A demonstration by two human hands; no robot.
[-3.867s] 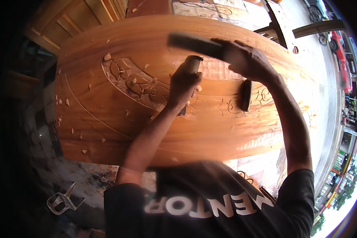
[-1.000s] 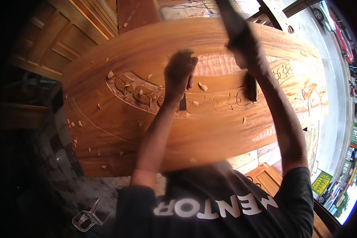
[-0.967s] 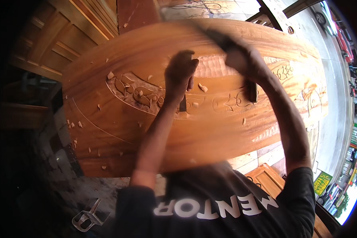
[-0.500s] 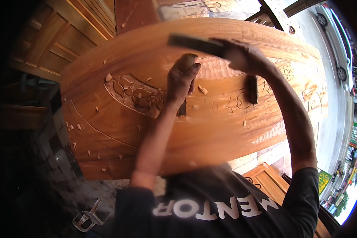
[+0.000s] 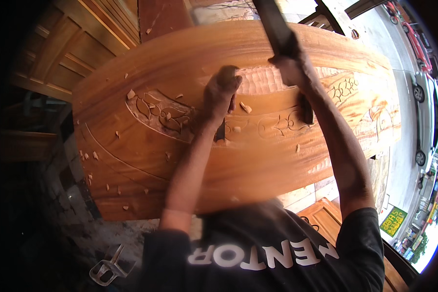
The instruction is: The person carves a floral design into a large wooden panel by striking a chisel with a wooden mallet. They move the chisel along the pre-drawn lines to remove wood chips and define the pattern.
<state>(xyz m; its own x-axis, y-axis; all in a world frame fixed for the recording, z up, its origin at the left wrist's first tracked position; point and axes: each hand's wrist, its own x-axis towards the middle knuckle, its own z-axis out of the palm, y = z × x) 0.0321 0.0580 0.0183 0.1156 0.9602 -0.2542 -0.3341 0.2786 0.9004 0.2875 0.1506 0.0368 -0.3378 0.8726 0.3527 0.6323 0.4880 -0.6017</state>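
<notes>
My left hand (image 5: 221,92) is closed around a chisel, whose dark flat blade (image 5: 220,131) shows below the fist against the carved wood panel (image 5: 146,194). The fist hides most of its handle. In my right hand (image 5: 294,68) is a dark bar-shaped mallet (image 5: 273,27), blurred by motion and raised over the panel's far edge. Beside my right wrist, a dark narrow tool (image 5: 306,111) lies on the wood, partly covered. Carved leaf scrolls (image 5: 160,114) are left of my left hand, and a gouged, rippled band (image 5: 260,80) is right of it.
Loose wood chips (image 5: 246,107) are scattered over the panel. Panelled doors (image 5: 73,53) lean at the far left. A reddish board (image 5: 164,19) is beyond the panel. At lower left stands a metal-framed object (image 5: 107,270). On the right runs a street with a white car (image 5: 426,117).
The mallet has swung from nearly level above my left hand to raised and steep, pointing away. My right hand has turned with it. My left hand and the chisel have barely moved.
</notes>
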